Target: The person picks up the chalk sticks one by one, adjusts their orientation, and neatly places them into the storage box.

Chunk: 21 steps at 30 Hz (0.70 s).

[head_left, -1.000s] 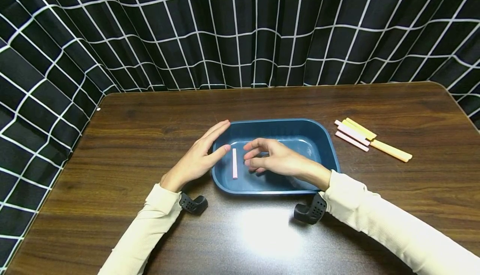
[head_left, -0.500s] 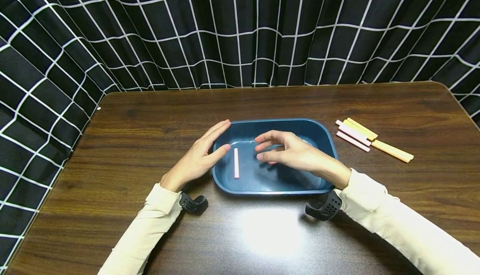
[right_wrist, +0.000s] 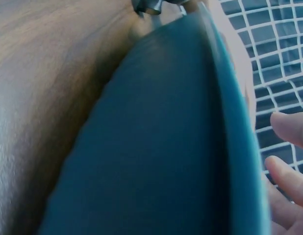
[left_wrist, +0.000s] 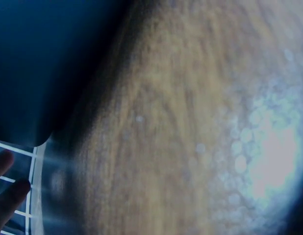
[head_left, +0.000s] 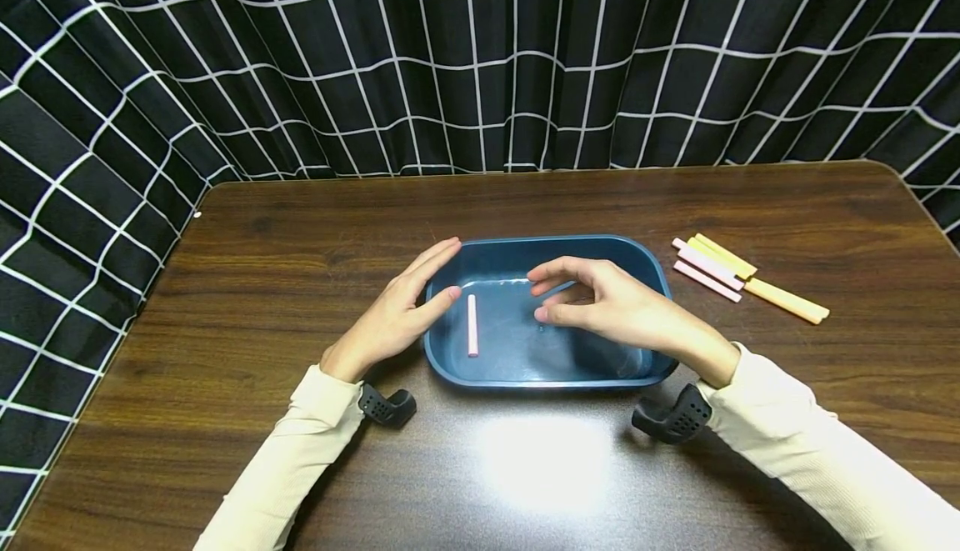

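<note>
Blue tray (head_left: 517,351), both hands grasping nothing.
Right hand (head_left: 603,299) hovers above it, fingers loosely bent; left hand (head_left: 396,313) beside the left rim, fingers extended. Pink stick (head_left: 472,326) lies inside near the left end, long axis running near-to-far, across the tray's length. Yellow sticks (head_left: 786,300) and other pink sticks (head_left: 708,282) on table (head_left: 300,267), right.

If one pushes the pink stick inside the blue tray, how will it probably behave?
The pink stick lies straight, so it is probably stiff. Its slim shape suggests little weight. On the shiny blue tray, it may slide.
</note>
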{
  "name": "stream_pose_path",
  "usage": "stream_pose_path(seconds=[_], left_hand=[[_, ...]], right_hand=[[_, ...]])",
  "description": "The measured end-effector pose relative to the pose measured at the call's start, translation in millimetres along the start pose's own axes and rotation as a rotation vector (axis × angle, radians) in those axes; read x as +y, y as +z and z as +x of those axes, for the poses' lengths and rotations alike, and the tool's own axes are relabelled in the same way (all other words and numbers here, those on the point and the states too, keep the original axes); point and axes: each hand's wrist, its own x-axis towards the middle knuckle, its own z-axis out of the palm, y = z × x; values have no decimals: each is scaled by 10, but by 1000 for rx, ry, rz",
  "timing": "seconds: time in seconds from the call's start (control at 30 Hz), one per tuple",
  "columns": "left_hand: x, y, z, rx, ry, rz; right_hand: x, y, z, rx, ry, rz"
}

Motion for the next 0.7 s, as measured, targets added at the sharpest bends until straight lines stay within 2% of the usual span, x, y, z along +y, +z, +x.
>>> stream_pose_path(seconds=[0.23, 0.7], left_hand=[[12, -15, 9, 5, 10, -5], [2, -1, 8, 6, 2, -19]], right_hand=[[-7, -122, -106, 46, -40, 36], [36, -291, -242, 150, -6, -12]])
